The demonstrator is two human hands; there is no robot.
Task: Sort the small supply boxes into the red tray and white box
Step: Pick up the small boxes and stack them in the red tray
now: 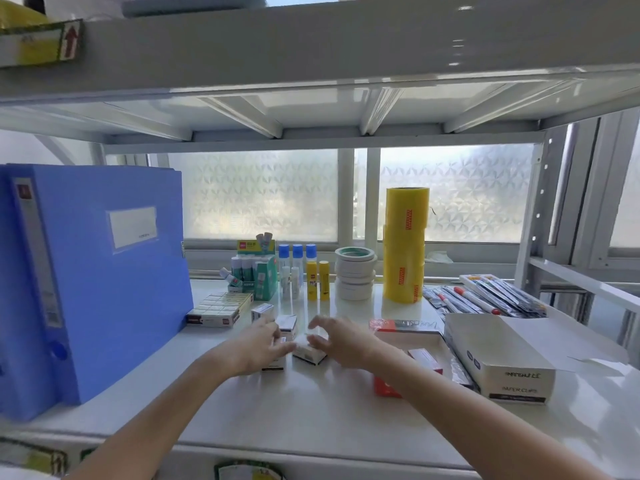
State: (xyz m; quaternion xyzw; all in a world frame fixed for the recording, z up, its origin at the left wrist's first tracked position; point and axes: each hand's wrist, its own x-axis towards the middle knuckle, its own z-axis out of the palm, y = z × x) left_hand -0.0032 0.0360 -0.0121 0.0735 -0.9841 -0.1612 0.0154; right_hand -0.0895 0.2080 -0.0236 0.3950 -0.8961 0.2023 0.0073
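Observation:
Several small white supply boxes [309,351] lie in a loose cluster on the shelf's middle. My left hand [258,346] hovers over the left ones, fingers spread, touching a box [273,364] beneath it. My right hand [341,339] reaches in from the right, fingers curved apart just above the central box, holding nothing. The red tray [407,336] sits right of the hands, with one small reddish box [425,359] inside. The white box [498,358] lies further right, its lid open.
A tall blue file box [93,282] stands at the left. A flat pack of small boxes [221,308], glue sticks [317,280], tape rolls [355,273], a yellow tape stack [405,244] and packed pens [485,296] line the back. An upper shelf [311,53] hangs overhead.

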